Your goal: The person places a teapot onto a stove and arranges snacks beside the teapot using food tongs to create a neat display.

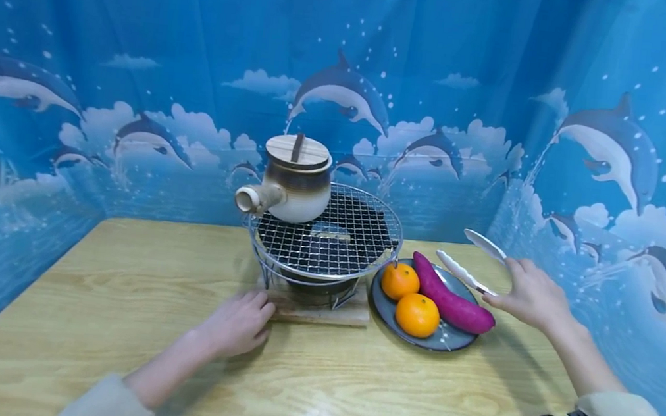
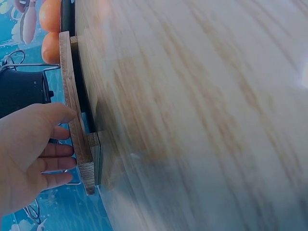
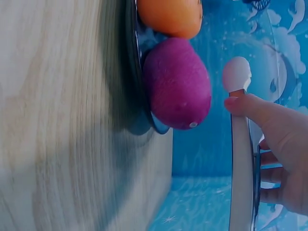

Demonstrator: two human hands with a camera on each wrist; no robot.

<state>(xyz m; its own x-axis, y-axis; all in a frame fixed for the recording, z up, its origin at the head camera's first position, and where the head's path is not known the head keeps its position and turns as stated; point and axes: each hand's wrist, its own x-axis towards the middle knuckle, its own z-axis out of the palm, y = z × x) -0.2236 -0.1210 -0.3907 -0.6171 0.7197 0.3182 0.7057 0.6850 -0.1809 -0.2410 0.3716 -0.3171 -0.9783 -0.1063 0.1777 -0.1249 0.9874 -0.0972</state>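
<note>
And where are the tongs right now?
In the head view, the tongs are on the right, held open in the right hand, near the purple sweet potato on the dark plate.

Head cam: we look forward and down, widest and farthest, over the pale wood-grain table (image 1: 123, 295). Left wrist: we're close by the left hand (image 2: 31, 149), turned sideways along the flat wooden board (image 2: 71, 89). Right wrist: close, turned the opposite way, at the elongated purple sweet potato (image 3: 178, 84). We see round orange citrus fruit (image 1: 417, 315) in all three.
</note>
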